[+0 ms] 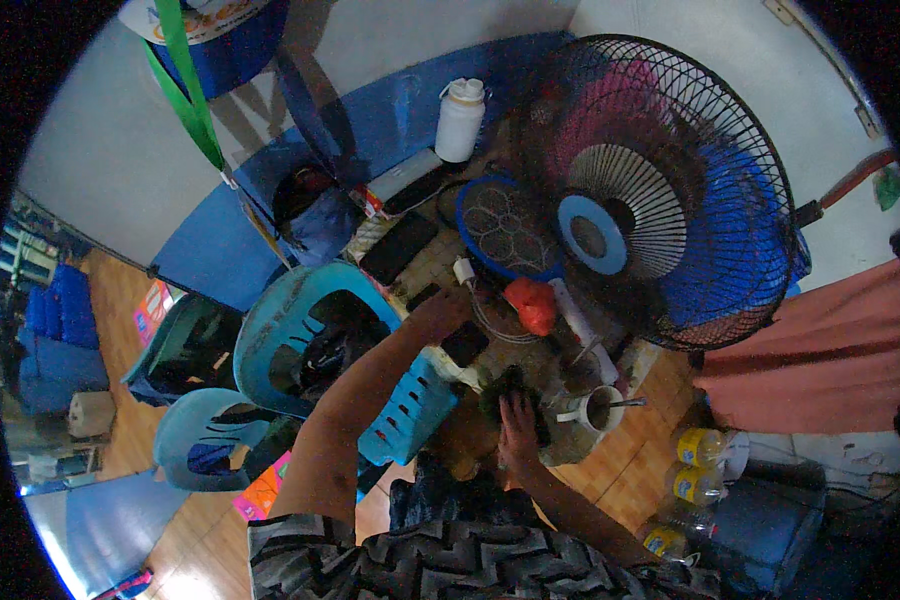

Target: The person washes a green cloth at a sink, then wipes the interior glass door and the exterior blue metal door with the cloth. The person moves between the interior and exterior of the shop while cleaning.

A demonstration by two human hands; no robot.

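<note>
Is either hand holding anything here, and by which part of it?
Cannot be told: the right hand lies over a dark thing; the left hand is near a white charger.

Visible Markings

1. Blue-and-white rounded object [232, 65], before the wall [390, 45]: orange and dark lettering [225, 18] on the white upper band; partly covered by a green strap [192, 100] and cut by the view's upper edge.
2. Bottles [712, 489], toward the right edge of the tiled floor [620, 485]: yellow labels [688, 484]; print too small to read.
</note>
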